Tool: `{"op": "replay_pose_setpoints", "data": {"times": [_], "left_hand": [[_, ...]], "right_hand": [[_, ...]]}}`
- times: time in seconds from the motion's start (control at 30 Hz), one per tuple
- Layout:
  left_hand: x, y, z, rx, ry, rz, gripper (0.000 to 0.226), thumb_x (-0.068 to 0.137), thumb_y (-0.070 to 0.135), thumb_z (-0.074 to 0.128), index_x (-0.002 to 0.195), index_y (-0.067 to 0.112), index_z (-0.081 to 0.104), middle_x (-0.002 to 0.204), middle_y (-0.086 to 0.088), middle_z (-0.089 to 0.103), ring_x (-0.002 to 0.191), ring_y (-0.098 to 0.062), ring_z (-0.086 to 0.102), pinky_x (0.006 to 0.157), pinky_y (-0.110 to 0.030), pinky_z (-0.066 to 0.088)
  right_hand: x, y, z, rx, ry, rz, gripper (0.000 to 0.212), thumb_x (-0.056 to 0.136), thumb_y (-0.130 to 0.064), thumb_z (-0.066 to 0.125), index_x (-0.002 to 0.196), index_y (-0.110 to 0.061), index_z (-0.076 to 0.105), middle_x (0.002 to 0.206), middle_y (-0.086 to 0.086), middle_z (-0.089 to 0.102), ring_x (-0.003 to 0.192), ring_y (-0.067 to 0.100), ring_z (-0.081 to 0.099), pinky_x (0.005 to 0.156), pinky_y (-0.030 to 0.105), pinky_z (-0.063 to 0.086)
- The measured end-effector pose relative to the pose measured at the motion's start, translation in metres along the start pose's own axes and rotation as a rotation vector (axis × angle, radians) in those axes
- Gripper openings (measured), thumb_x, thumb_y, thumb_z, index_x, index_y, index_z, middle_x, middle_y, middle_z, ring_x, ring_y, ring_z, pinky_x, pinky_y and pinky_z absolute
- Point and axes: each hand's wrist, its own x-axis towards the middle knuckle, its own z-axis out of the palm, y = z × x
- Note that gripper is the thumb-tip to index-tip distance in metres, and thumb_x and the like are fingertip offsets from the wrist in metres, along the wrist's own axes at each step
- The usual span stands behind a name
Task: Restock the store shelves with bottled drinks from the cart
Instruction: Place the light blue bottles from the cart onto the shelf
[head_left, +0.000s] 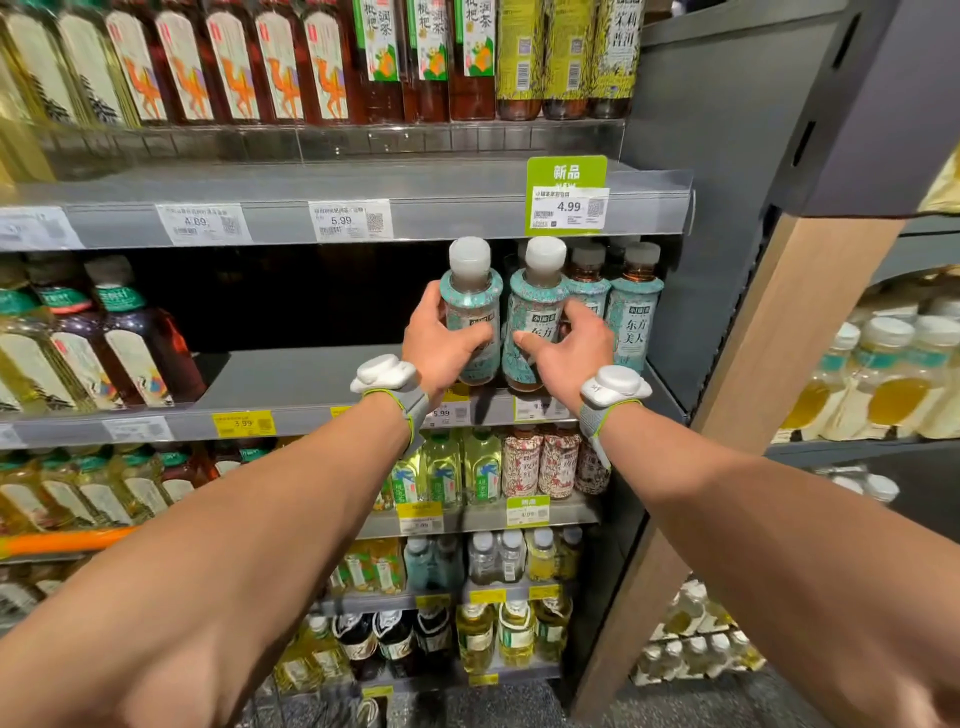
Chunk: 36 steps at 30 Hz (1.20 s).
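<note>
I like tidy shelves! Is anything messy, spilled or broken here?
Nothing looks spilled or broken. The one odd spot is the middle shelf: a wide bare stretch beside the teal-label bottles, where the left hand and right hand each grip one.

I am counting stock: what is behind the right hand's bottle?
Behind the bottle, toward its right, two teal-label bottles stand on the shelf. Straight behind is hidden by it and the right hand.

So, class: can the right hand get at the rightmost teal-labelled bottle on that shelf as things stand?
Probably not yet: the right hand grips another teal bottle, so its fingers are occupied. The way itself looks free; the rightmost bottle stands close beside it, nothing in front.
</note>
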Motion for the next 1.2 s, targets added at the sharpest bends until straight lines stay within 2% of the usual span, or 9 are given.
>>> {"op": "replay_pose_setpoints", "data": {"times": [0.1, 0.17, 0.33, 0.47, 0.6, 0.83, 0.93, 1.07, 1.2], "left_hand": [[0.002, -0.003, 0.000, 0.032, 0.007, 0.013, 0.054, 0.061, 0.030, 0.077, 0.112, 0.036, 0.061, 0.101, 0.014, 0.074, 0.096, -0.005, 0.070, 0.092, -0.044, 0.059], [0.004, -0.005, 0.000, 0.051, 0.004, 0.014, 0.058, 0.060, 0.031, 0.077, 0.116, 0.034, 0.061, 0.108, 0.008, 0.072, 0.102, -0.011, 0.069, 0.093, -0.046, 0.058], [0.004, -0.012, 0.001, 0.066, -0.005, 0.021, 0.063, 0.060, 0.030, 0.077, 0.121, 0.029, 0.061, 0.113, 0.004, 0.071, 0.104, -0.013, 0.068, 0.095, -0.045, 0.058], [0.007, -0.017, 0.000, 0.063, -0.007, 0.017, 0.060, 0.063, 0.025, 0.078, 0.120, 0.029, 0.061, 0.109, 0.009, 0.072, 0.102, -0.007, 0.068, 0.094, -0.042, 0.058], [0.008, -0.018, 0.002, 0.057, -0.017, 0.013, 0.062, 0.062, 0.023, 0.077, 0.122, 0.024, 0.061, 0.111, 0.004, 0.072, 0.104, -0.012, 0.068, 0.095, -0.044, 0.057], [0.013, -0.021, 0.007, 0.047, -0.020, 0.012, 0.063, 0.062, 0.022, 0.078, 0.123, 0.024, 0.063, 0.110, 0.005, 0.073, 0.102, -0.011, 0.070, 0.094, -0.044, 0.058], [0.015, -0.023, 0.007, 0.034, -0.015, -0.004, 0.059, 0.061, 0.021, 0.078, 0.119, 0.026, 0.065, 0.104, 0.009, 0.075, 0.097, -0.008, 0.070, 0.093, -0.043, 0.059], [0.018, -0.025, 0.008, 0.037, -0.007, -0.021, 0.061, 0.061, 0.024, 0.080, 0.119, 0.029, 0.066, 0.102, 0.012, 0.075, 0.096, -0.005, 0.070, 0.092, -0.042, 0.059], [0.020, -0.023, 0.011, 0.027, -0.016, -0.042, 0.062, 0.059, 0.024, 0.081, 0.119, 0.029, 0.067, 0.101, 0.013, 0.076, 0.096, -0.005, 0.071, 0.093, -0.041, 0.059]], "right_hand": [[0.004, 0.003, 0.005, -0.021, 0.010, -0.019, 0.037, 0.076, -0.030, 0.086, 0.091, -0.016, 0.055, 0.094, 0.002, 0.052, 0.083, 0.020, 0.045, 0.066, 0.022, 0.025], [0.007, 0.005, 0.009, -0.030, 0.011, -0.018, 0.042, 0.075, -0.029, 0.087, 0.102, -0.006, 0.064, 0.101, 0.004, 0.051, 0.089, 0.019, 0.046, 0.072, 0.020, 0.028], [0.013, 0.007, 0.014, -0.022, 0.010, -0.040, 0.053, 0.077, -0.029, 0.086, 0.121, -0.007, 0.066, 0.110, 0.006, 0.056, 0.096, 0.016, 0.050, 0.077, 0.015, 0.030], [0.019, 0.006, 0.017, -0.033, -0.008, -0.048, 0.056, 0.078, -0.030, 0.085, 0.126, -0.007, 0.065, 0.118, 0.007, 0.059, 0.105, 0.020, 0.054, 0.083, 0.015, 0.032], [0.027, 0.006, 0.019, -0.048, -0.022, -0.020, 0.060, 0.079, -0.030, 0.085, 0.127, -0.001, 0.063, 0.121, 0.011, 0.058, 0.109, 0.026, 0.056, 0.081, 0.015, 0.032], [0.023, 0.011, 0.027, -0.110, -0.011, 0.003, 0.067, 0.080, -0.031, 0.084, 0.136, -0.005, 0.059, 0.131, 0.012, 0.058, 0.121, 0.030, 0.054, 0.102, 0.034, 0.043], [0.015, 0.016, 0.033, -0.129, 0.024, 0.039, 0.069, 0.079, -0.031, 0.085, 0.137, -0.007, 0.056, 0.128, 0.012, 0.064, 0.119, 0.031, 0.058, 0.100, 0.041, 0.047], [0.011, 0.017, 0.038, -0.125, 0.127, 0.071, 0.065, 0.075, -0.030, 0.089, 0.125, -0.008, 0.052, 0.107, 0.011, 0.067, 0.101, 0.034, 0.063, 0.086, 0.046, 0.051], [0.012, 0.016, 0.041, -0.219, 0.196, 0.051, 0.060, 0.075, -0.030, 0.089, 0.118, -0.005, 0.055, 0.117, 0.013, 0.056, 0.097, 0.036, 0.062, 0.081, 0.043, 0.049]]}}
